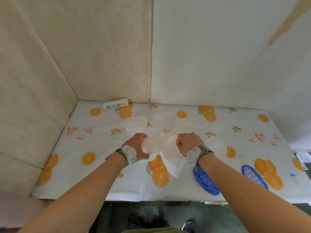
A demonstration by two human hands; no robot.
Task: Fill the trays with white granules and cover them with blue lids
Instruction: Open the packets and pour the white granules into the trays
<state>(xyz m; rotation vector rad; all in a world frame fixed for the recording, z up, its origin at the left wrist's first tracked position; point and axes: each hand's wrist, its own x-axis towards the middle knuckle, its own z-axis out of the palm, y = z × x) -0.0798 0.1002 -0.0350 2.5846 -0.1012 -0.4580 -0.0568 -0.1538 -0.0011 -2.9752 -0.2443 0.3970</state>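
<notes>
At the table's far left edge lies a white power strip; nearer, the left hand curls round a clear round tray holding white granules, with three more clear trays just behind it. The right hand is clenched, pinching the top of a clear plastic bag of granules tilted against that tray; two blue lids lie flat on the orange-print tablecloth to the right, under the right forearm.

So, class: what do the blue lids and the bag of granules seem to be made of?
Blue lids: apparently rigid moulded plastic, matte, with honeycomb openwork. Bag of granules: seemingly thin, translucent white plastic film; it crumples in the right hand, and the grains show through.
</notes>
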